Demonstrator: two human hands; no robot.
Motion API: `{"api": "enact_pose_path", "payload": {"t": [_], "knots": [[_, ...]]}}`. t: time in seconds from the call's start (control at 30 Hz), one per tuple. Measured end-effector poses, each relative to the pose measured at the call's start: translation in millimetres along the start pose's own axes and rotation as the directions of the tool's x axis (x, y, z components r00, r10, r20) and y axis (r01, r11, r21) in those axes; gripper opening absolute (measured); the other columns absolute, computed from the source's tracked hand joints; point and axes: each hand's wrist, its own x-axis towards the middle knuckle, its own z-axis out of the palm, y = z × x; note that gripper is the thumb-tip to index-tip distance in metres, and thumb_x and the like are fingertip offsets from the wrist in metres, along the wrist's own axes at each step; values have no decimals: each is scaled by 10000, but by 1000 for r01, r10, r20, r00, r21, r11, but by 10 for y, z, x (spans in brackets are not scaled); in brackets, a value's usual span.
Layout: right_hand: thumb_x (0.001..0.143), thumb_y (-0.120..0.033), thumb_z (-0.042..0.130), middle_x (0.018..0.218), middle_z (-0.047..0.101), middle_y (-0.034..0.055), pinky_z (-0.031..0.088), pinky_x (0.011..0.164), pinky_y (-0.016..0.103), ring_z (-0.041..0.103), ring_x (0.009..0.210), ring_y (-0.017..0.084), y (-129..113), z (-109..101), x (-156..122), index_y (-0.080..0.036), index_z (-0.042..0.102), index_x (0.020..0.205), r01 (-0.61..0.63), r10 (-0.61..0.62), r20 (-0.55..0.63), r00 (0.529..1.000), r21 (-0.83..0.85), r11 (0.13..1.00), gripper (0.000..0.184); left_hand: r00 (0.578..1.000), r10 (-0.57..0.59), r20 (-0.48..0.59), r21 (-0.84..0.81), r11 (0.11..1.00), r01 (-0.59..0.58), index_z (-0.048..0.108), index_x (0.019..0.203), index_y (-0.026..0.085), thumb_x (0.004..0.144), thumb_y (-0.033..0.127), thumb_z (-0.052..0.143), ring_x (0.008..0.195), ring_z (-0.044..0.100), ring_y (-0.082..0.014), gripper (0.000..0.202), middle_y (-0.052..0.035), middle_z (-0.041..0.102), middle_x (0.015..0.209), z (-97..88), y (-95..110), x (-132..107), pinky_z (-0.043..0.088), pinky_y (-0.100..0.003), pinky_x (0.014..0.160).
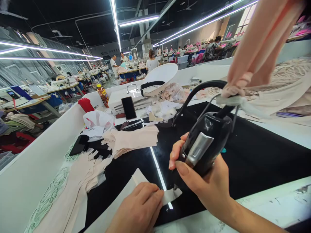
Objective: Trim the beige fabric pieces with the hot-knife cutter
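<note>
My right hand [206, 184] is wrapped round a black corded hand tool [211, 139] with a silver lever on its side. The tool is tilted, its lower end hidden by my fingers and close to a fabric tip. A knotted pink fabric strip [255, 58] is tied to its top, beside the black cable [191, 97]. Low in the middle, my left hand [141, 207] has its fingers pressed together on a pale fabric piece [121, 200], whose small end [173, 194] sticks out to the right on the glossy black tabletop [255, 161].
Stacked beige fabric pieces [136, 140] and a longer pile [75, 191] lie left. Behind are a phone [129, 107], a white vented box [119, 102], a drink bottle [103, 95] and a plastic bag [99, 121]. A white side wall [36, 174] borders the table. People work farther off.
</note>
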Motion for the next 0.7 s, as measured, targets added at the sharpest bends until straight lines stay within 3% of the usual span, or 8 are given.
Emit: {"api": "enact_pose_path", "payload": {"t": [0.17,0.7], "knots": [[797,-180,768,771,688,-36,603,548,278,672,560,153,-4,-69,-35,-288,569,954,7,-6,17,1000,-54,998,275,1000,23,-19,84,996,-21,624,1185,113,1123,183,370,801,683,-202,271,-80,691,932,98,43,10,626,-310,734],[796,-120,755,787,694,-47,621,574,231,679,582,124,-35,-98,-38,-280,589,995,29,-29,29,999,-23,999,305,996,46,-72,119,992,-37,658,1164,126,1078,114,411,867,712,-210,261,-101,686,964,172,45,-105,640,-302,794]]}}
